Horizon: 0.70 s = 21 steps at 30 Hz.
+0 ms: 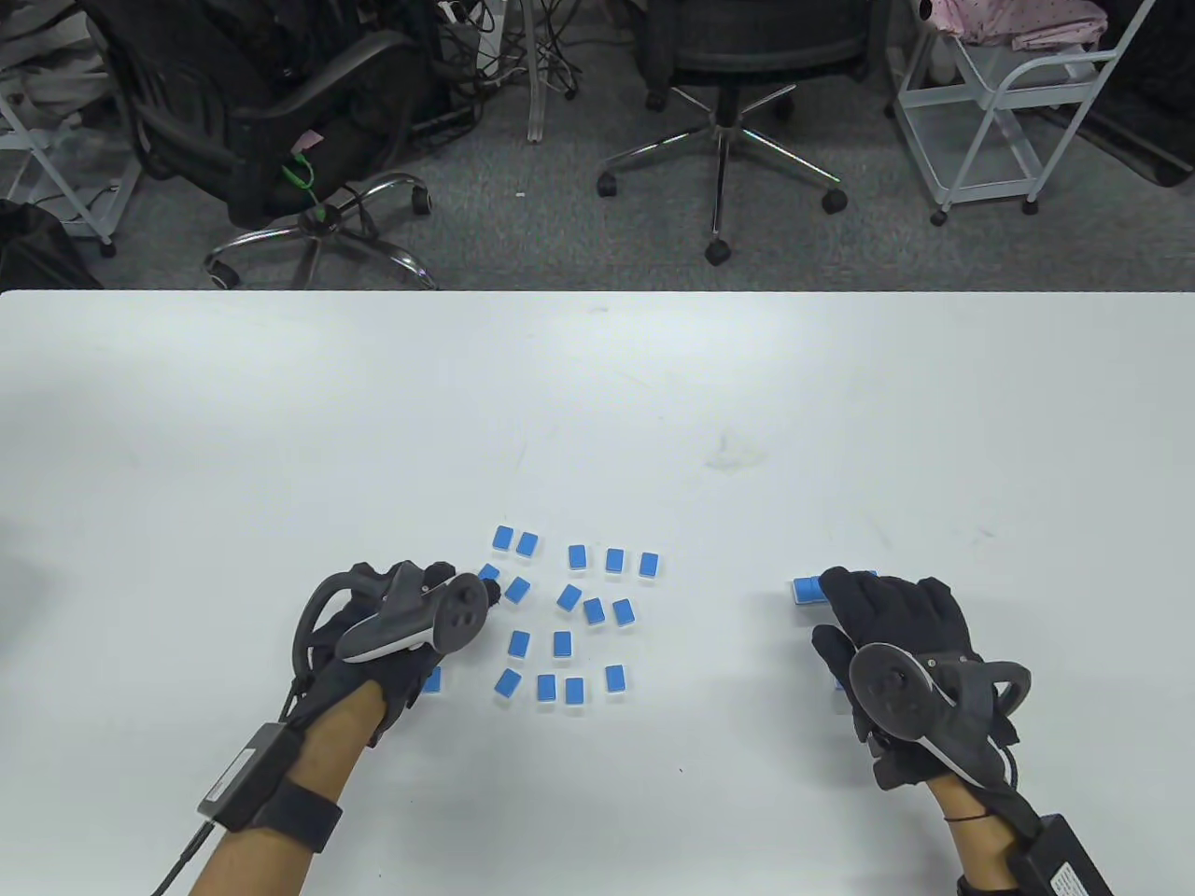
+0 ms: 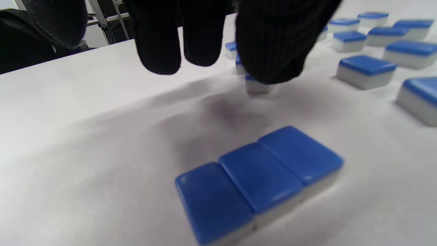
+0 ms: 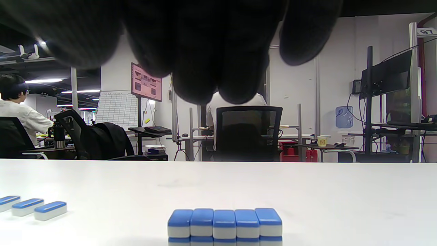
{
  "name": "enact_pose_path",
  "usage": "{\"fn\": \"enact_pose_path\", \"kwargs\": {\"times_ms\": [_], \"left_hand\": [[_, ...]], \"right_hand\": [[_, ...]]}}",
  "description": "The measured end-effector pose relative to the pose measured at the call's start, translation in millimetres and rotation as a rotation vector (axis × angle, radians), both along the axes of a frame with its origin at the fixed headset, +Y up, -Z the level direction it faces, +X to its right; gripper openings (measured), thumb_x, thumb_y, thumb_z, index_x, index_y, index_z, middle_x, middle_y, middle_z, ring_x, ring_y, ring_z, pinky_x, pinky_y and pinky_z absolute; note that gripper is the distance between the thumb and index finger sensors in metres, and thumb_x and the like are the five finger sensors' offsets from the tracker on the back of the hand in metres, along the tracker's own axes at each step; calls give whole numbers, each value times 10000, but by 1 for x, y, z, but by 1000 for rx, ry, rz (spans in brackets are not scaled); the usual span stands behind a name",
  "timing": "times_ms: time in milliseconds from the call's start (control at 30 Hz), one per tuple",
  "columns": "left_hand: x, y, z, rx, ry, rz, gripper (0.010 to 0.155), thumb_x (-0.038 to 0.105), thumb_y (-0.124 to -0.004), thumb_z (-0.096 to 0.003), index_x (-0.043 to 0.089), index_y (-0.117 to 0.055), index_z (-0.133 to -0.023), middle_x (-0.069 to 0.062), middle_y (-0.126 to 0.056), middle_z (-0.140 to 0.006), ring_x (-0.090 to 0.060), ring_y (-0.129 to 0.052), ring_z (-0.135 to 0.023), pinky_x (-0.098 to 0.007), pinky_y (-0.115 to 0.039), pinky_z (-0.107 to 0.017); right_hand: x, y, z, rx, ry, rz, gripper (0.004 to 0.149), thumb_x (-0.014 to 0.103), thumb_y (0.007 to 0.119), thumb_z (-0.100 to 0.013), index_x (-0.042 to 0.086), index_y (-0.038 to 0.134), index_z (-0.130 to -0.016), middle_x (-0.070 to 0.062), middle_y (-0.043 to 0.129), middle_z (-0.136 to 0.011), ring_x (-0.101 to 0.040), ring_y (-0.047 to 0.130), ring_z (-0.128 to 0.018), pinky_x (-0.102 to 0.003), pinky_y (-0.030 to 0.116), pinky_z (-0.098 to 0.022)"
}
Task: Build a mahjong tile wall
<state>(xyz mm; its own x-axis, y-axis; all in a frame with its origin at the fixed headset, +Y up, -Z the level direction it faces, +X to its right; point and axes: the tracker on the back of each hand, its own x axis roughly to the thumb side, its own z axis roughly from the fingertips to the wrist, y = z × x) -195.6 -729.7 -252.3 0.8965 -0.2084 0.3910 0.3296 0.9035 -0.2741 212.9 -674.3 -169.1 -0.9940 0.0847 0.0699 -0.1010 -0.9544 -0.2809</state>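
Several blue-backed mahjong tiles (image 1: 569, 597) lie scattered face down on the white table (image 1: 597, 401). My left hand (image 1: 401, 635) hovers at their left edge, fingers spread, one fingertip (image 2: 273, 51) touching a loose tile (image 2: 257, 87). A joined row of three tiles (image 2: 259, 181) lies under that hand; one end peeks out in the table view (image 1: 431, 679). My right hand (image 1: 896, 635) rests over a tile row (image 1: 808, 589) at the right, holding nothing. In the right wrist view this row (image 3: 225, 223) shows five tiles side by side, with the blue tops of more tiles just below them.
Three loose tiles (image 3: 34, 209) lie left of the row in the right wrist view. Office chairs (image 1: 719, 112) and a white cart (image 1: 1008, 112) stand beyond the table's far edge. Bare table surface stretches beyond the tiles and between the hands.
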Motion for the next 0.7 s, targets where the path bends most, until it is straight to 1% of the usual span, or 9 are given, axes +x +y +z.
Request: {"fn": "enact_pose_path", "kwargs": {"times_ms": [100, 167, 267, 367, 500, 633, 700], "left_hand": [[7, -3, -3, 25, -42, -41, 634, 398, -827, -493, 568, -541, -1033, 58, -677, -1100, -270, -761, -963, -724, -594, -720], [10, -5, -3, 29, -50, -37, 631, 393, -833, -492, 566, -548, -1027, 62, -686, -1089, -259, -785, -938, -712, -615, -715], [14, -9, -3, 33, -69, -29, 606, 385, -847, -487, 539, -597, -1018, 84, -763, -1032, -241, -835, -890, -688, -648, -709], [15, -11, -4, 37, -89, -22, 594, 389, -868, -475, 502, -636, -1010, 85, -800, -998, -228, -870, -857, -676, -685, -693], [18, -10, -4, 68, -141, -6, 544, 380, -891, -463, 428, -724, -979, 100, -879, -924, -200, -933, -792, -655, -736, -670], [20, -11, -4, 67, -143, 8, 553, 389, -906, -450, 353, -742, -977, 72, -894, -900, -206, -946, -772, -659, -743, -667], [17, -11, -4, 60, -122, 39, 549, 395, -903, -448, 323, -757, -972, 56, -902, -893, -214, -953, -763, -672, -739, -664]], "right_hand": [[0, 1, 0, 2, 1, 0, 580, 525, 759, -351, 314, 729, -890, 6, 890, -907, -290, 879, -833, -600, 616, -711], [1, 1, 0, 10, 2, 4, 579, 526, 759, -351, 313, 731, -889, 7, 889, -907, -289, 880, -832, -599, 617, -712], [1, 1, -1, 11, 2, 5, 574, 525, 760, -351, 312, 738, -884, 5, 891, -905, -289, 881, -831, -598, 618, -712], [2, 1, 0, 11, 3, -1, 570, 525, 760, -351, 311, 745, -879, 6, 895, -902, -289, 883, -829, -598, 620, -710], [2, 1, 0, 15, 6, 2, 568, 524, 760, -351, 311, 748, -877, 7, 897, -900, -288, 884, -829, -597, 621, -709], [1, 1, 0, 10, 9, 9, 566, 525, 759, -351, 311, 751, -875, 8, 897, -900, -288, 885, -828, -597, 621, -709], [1, 1, 0, 8, 9, 10, 566, 525, 759, -351, 310, 753, -874, 6, 898, -899, -289, 885, -828, -597, 621, -710]]}}
